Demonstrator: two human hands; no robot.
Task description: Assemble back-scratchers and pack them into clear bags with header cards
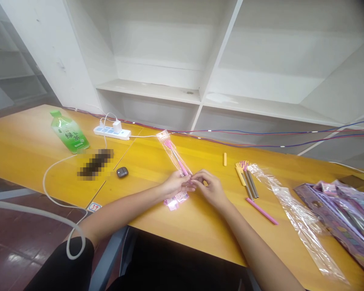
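Note:
A pink back scratcher (183,167) with a metal rod lies inside a long clear plastic bag (163,136), its clawed head at the far end. My left hand (176,184) is closed around the near end of the bag and the handle. Close against it, my right hand (210,188) has thumb and forefinger pinched at the bag's edge; what exactly lies between those fingertips is hidden. Below my left hand, pink printed cards or wrappers (176,201) rest on the table.
Right of my hands lie several back scratcher heads with rods (249,181), a pink handle (262,211), a yellow handle (225,159), clear bags (303,230) and a purple box (324,218). Leftward are a green bottle (69,133), power strip (109,131) and black case (122,172).

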